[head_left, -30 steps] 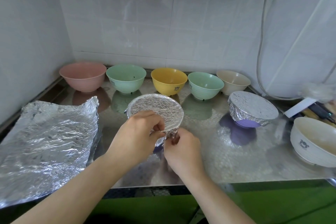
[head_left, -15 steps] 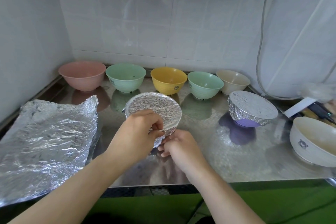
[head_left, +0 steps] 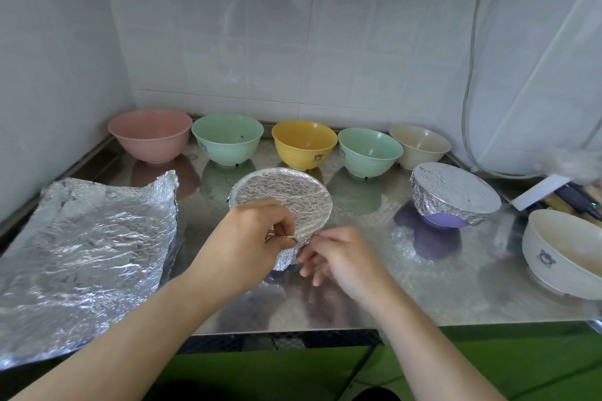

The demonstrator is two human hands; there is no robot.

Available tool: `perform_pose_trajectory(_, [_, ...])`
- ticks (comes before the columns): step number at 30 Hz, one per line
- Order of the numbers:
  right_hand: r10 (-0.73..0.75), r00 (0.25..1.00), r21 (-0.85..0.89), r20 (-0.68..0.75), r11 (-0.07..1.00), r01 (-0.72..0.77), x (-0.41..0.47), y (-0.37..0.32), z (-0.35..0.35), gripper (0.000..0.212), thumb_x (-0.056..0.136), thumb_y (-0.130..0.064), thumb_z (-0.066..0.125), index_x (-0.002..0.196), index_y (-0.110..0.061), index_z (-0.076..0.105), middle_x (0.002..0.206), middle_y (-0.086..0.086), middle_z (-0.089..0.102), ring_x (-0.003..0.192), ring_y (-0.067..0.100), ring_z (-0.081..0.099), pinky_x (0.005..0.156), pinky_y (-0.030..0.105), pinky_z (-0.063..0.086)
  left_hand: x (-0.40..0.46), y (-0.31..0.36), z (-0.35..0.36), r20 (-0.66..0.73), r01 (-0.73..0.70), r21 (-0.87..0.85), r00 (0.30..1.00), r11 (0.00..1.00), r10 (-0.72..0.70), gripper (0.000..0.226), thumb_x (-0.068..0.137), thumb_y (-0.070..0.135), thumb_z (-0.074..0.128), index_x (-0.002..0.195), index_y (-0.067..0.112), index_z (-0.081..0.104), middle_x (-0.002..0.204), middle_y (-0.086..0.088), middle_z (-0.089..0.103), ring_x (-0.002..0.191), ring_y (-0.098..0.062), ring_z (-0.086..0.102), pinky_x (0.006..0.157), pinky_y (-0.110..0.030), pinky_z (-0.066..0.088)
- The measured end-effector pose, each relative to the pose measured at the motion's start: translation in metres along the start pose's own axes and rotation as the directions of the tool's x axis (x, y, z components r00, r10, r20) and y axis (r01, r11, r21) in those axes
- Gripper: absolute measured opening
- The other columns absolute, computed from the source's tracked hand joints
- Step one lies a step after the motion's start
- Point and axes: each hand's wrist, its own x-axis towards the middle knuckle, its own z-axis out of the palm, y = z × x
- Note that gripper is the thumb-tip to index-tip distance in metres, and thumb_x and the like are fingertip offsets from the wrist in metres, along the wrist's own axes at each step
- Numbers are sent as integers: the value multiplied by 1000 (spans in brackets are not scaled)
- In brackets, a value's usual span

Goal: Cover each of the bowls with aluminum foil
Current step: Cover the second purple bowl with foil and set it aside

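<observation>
No readable text anywhere I can see; only small cartoon logos on the yellow bowl (head_left: 304, 144), the two green bowls, and the big white bowl (head_left: 565, 254) at right, too small to make out. Count: nine bowls on the steel table (head_left: 374, 296). Back row of five uncovered: pink bowl (head_left: 150, 134), left green bowl (head_left: 227, 138), yellow, right green bowl (head_left: 369, 151), beige bowl (head_left: 419, 146). Two foil-covered: the centre foil-covered bowl (head_left: 286, 195) being worked on, just in front of the yellow one, and a purple foil-covered bowl (head_left: 454, 194) to the right, purple base showing below the wrap. One loose crumpled aluminum foil sheet (head_left: 84, 251) lies flat at table left. My left hand (head_left: 249, 238) has fingers curled, pinching the foil edge at the centre bowl's near rim. My right hand (head_left: 338, 257) sits just beside it, thumb and forefinger pinching the same foil fold, other fingers loosely curled below. Some tools at far right, blurred.
</observation>
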Motion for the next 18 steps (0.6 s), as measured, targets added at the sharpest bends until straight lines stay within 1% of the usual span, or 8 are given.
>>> perform_pose_trajectory(2, [-148,987,-339,-68,934,116,-1,-1,-16,29,101,-20,67,73,-18,74,72,-1,76,65,23,70,62,35,51,-1,-1,-4,7,-4,0,1000,1000,4,25,77,11,88,76,23,65,76,15,59,79,-5,54,67,-12,36])
perform_pose_trajectory(3, [-261,959,-425,-116,885,189,-2,-1,-23,24,97,-21,74,74,-21,70,74,-5,73,65,15,68,63,31,51,-1,-2,-5,6,-3,-2,1000,1000,3,25,77,10,88,77,23,66,76,15,59,79,-5,54,68,-11,36])
perform_pose_trajectory(4, [-379,915,-451,-138,847,283,-4,-2,-27,21,93,-18,79,77,-24,66,80,-9,70,69,13,67,64,27,51,-1,-2,-6,3,-2,-2,1000,1000,2,25,77,10,88,77,23,66,76,16,59,80,-4,54,68,-11,36])
perform_pose_trajectory(6, [-546,837,-491,-49,742,456,-4,-5,-32,26,89,-11,83,90,-27,62,98,-15,62,80,11,66,68,28,54,0,-3,-7,2,-5,11,1000,1000,5,25,77,11,88,77,24,66,76,17,59,80,-1,54,68,-11,36])
perform_pose_trajectory(8, [-608,790,-561,82,627,540,1,-4,-30,25,90,-12,83,98,-25,63,108,-19,56,82,9,65,70,35,56,-1,-4,-7,8,-17,34,1000,999,17,26,77,14,89,77,26,66,77,17,59,79,1,53,69,-10,35])
perform_pose_trajectory(10, [-645,755,-622,118,545,563,8,0,-28,19,93,-15,81,95,-24,65,107,-19,56,78,7,62,68,42,55,-4,-4,-7,11,-30,57,999,998,30,24,78,21,88,80,28,65,79,17,59,82,0,53,69,-11,36])
perform_pose_trajectory(13, [-687,720,-642,99,509,574,13,4,-25,16,93,-15,80,92,-23,66,103,-17,59,77,12,60,65,42,53,-7,-5,-6,-8,-62,122,998,991,63,28,77,36,88,83,30,61,83,17,56,84,-4,52,71,-21,43])
perform_pose_trajectory(18, [-688,717,-642,112,500,581,15,5,-26,19,92,-16,81,91,-24,64,102,-16,58,73,16,61,62,43,53,-5,-3,1,-71,-88,253,991,963,109,32,75,31,90,80,26,58,80,15,53,79,-12,49,67,-25,35])
